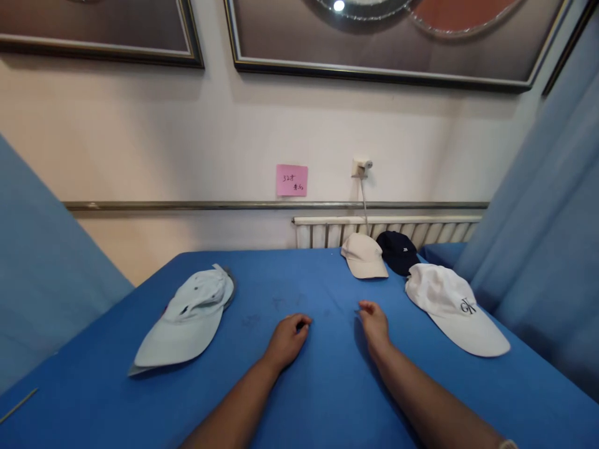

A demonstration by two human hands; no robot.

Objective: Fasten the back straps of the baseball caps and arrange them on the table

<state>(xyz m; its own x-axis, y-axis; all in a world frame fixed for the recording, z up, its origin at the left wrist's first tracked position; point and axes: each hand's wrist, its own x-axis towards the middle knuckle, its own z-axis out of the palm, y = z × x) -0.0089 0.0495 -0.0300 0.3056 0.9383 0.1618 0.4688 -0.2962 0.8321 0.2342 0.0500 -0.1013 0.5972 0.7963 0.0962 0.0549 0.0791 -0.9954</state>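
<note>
Head view: four baseball caps lie on a table (322,399) covered in smooth, matte blue cloth with faint creases and darker marks. At left, a pale blue cap (175,337) of soft fabric rests tilted, its crown slumped and wrinkled, its broad curved brim pointing toward the viewer; a grey curved edge (230,288) shows behind the crown. At right, a white cap (442,293) has a fuller, rounded crown with dark overlapping letters and a long, smooth brim directed toward the near right. Behind it, near the far edge, a cream cap (364,254) with a plain domed crown sits beside a navy cap (397,249) bearing a small pale emblem.

The left hand (289,340), between the pale blue cap and the right hand (373,323), is loosely curled, the thumb near the bent fingers, with nothing visibly held. The right hand, nearest the white cap but apart from it, is half open with fingers gently bent; whether anything small lies at its fingertips cannot be told. A ribbed white radiator (318,233) and draped blue curtain (547,231) adjoin the scene.
</note>
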